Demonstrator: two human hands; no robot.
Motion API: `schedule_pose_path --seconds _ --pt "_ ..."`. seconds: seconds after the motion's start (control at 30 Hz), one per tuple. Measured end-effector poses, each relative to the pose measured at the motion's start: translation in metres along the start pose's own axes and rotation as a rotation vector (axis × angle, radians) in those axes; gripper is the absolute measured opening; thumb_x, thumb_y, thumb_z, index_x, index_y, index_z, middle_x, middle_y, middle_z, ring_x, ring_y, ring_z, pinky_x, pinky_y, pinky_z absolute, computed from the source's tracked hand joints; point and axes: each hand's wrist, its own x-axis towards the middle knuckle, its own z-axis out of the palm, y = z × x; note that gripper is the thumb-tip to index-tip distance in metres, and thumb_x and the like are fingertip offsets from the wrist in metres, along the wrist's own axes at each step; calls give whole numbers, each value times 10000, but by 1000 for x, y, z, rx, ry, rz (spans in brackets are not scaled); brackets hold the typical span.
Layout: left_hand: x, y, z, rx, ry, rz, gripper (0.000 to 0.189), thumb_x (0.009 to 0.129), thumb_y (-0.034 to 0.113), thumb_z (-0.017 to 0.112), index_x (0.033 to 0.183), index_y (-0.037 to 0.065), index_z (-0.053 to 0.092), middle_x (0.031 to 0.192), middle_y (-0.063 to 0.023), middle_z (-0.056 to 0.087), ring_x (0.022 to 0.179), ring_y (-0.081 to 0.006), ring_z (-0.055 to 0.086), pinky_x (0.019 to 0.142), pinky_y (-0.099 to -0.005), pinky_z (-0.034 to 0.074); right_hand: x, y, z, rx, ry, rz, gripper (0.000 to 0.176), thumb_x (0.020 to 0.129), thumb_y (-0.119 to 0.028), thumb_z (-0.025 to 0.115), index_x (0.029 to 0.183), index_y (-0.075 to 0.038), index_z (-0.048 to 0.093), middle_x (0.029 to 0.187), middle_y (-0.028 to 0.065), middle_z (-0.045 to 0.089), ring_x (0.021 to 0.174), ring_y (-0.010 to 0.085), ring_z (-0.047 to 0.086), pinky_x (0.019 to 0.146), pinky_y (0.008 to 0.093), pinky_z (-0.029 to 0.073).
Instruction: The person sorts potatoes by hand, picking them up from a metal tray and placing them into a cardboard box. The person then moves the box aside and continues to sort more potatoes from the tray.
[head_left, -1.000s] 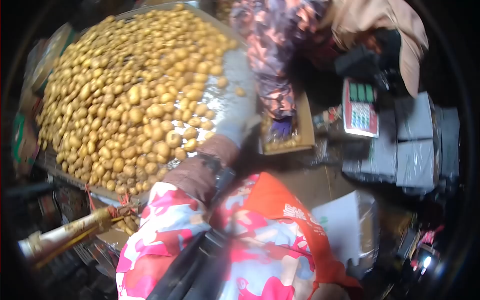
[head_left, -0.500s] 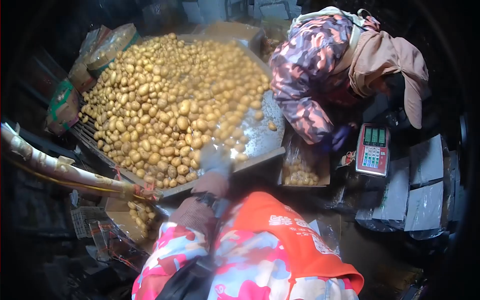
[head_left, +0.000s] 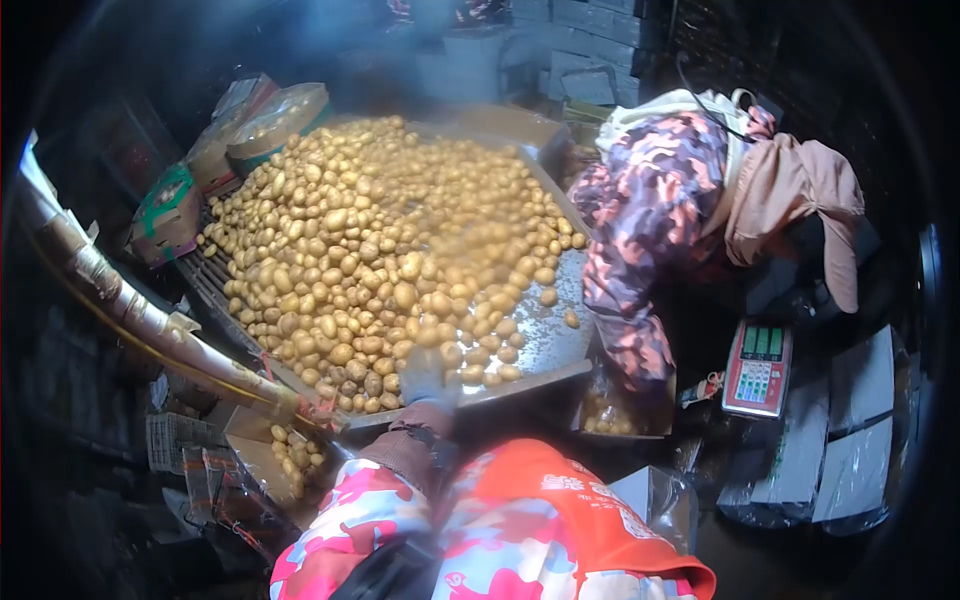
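Fingers (head_left: 424,362) of the gloved left hand (head_left: 426,380), too blurred to tell whether spread or closed, lie at the near edge of potatoes (head_left: 340,280) heaped on the metal table (head_left: 556,340), each probably light, firm, prone to roll, best cupped round its middle

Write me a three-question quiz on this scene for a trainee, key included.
1. True or false: the left grip is nearer the near edge of the tray than the far edge.
2. In the picture, where is the scale relative to the tray?
a) to its left
b) to its right
c) on top of it
3. Fill in: the tray is heaped with ____.

Key: 1. True. 2. b. 3. Potatoes.
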Motion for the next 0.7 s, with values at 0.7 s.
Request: schedule_pose_path --seconds 0.7 --pt "23 -30 -5 -144 205 306 474 795 391 684 1197 149 611 1230 -178 528 1155 -365 483 953 -526 378 -27 -66 20 -78 -103 -39 562 843 -304 733 1310 -9 631 1212 235 684 1100 381 667 967 462 516"
